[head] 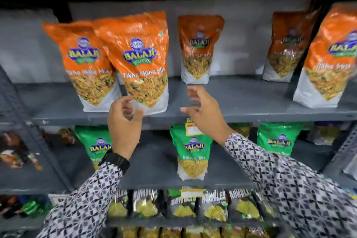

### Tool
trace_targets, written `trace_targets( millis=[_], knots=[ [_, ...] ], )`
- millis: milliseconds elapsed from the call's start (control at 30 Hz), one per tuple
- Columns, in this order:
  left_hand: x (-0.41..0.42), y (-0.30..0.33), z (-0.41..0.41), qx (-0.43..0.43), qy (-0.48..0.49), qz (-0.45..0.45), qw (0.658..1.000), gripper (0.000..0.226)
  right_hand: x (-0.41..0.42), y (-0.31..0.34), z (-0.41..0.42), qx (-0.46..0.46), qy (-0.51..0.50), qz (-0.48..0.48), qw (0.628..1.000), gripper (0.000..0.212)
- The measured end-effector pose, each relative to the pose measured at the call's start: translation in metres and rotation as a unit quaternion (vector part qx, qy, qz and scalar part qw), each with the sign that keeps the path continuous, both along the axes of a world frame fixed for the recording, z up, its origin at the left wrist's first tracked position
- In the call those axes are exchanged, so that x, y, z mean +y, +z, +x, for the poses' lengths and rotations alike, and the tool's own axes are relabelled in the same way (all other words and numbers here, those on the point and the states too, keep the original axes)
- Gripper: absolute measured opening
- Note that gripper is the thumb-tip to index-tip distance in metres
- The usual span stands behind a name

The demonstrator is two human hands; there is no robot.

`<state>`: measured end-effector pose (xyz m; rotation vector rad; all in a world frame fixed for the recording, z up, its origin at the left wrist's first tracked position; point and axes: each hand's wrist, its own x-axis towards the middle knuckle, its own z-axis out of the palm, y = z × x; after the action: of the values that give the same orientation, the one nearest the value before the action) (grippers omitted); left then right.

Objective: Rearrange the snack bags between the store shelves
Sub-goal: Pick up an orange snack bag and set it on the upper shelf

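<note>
Three grey shelves fill the view. On the upper shelf point(251, 110) stand five orange snack bags: two large ones side by side at the left, the nearer orange bag point(143, 60) leaning over its neighbour point(85, 64), a small one point(199, 48) at centre, and two more at the right. Green snack bags point(193, 152) stand upright on the middle shelf point(154, 176) below. My left hand point(123, 120) hovers, fingers spread and holding nothing, at the nearer orange bag's bottom corner; whether it touches is unclear. My right hand point(204, 112) is likewise spread and empty above the shelf edge.
</note>
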<state>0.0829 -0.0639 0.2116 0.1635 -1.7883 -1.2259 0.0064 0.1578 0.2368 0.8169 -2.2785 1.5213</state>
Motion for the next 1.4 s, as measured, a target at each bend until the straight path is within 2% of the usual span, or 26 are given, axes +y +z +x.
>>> trace_targets(
  millis=[100,167,233,300,433,767,1033,1267,1400],
  knots=[
    [-0.022,0.018,-0.013,-0.072,0.003,0.024,0.997,0.060,-0.032,0.024,-0.025,-0.078,0.029,0.033,0.996,0.089],
    [-0.031,0.025,-0.018,-0.103,-0.056,0.024,0.993,0.077,-0.052,0.031,-0.036,-0.136,0.055,0.030,0.989,0.101],
    [-0.037,0.029,-0.021,-0.126,-0.123,0.023,0.984,0.083,-0.067,0.032,-0.045,-0.164,0.079,0.019,0.983,0.101],
    [-0.041,0.032,-0.026,-0.143,-0.144,0.004,0.979,0.087,-0.076,0.031,-0.050,-0.161,0.091,0.008,0.983,0.089],
    [-0.043,0.035,-0.031,-0.160,-0.138,-0.023,0.977,0.075,-0.079,0.031,-0.058,-0.152,0.074,0.006,0.986,0.071],
    [0.013,0.040,-0.059,-0.173,-0.194,-0.043,0.965,0.060,-0.008,0.031,-0.059,-0.132,-0.009,-0.009,0.991,0.068],
    [0.076,0.035,-0.088,-0.180,-0.261,-0.026,0.948,0.065,0.059,0.028,-0.063,-0.123,-0.073,-0.017,0.990,0.060],
    [0.088,0.040,-0.082,-0.197,-0.238,-0.060,0.949,0.065,0.062,0.018,-0.065,-0.129,-0.075,-0.051,0.987,0.057],
    [0.086,0.041,-0.070,-0.203,-0.229,-0.084,0.948,0.069,0.063,0.021,-0.059,-0.128,-0.069,-0.034,0.989,0.060]
  ],
)
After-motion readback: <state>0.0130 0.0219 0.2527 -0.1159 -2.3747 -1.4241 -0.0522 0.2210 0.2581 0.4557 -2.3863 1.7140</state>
